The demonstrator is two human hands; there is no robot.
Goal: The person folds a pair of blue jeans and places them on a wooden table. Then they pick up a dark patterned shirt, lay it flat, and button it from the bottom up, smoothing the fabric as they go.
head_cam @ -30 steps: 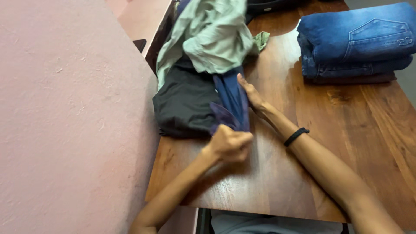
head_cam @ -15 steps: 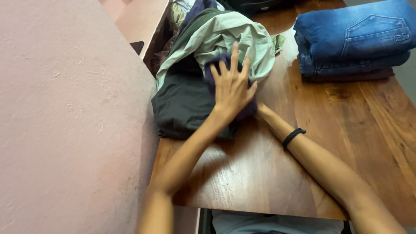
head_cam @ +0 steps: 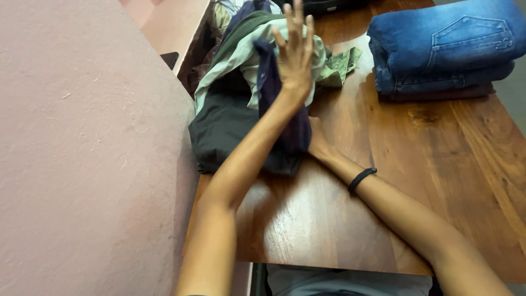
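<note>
Two folded jeans (head_cam: 444, 46) lie beside the clothes pile (head_cam: 235, 109).

— What was around me there?

— I sat at a brown wooden table (head_cam: 438, 181) with a glossy, grained top; light glared off its near part.

— And to the left?

— A rough, pale pink plastered wall (head_cam: 82, 153) ran close along the table's left edge. At the far left, a pink ledge (head_cam: 170, 24) stepped away from me, with a small dark object (head_cam: 169, 58) beside it.
</note>
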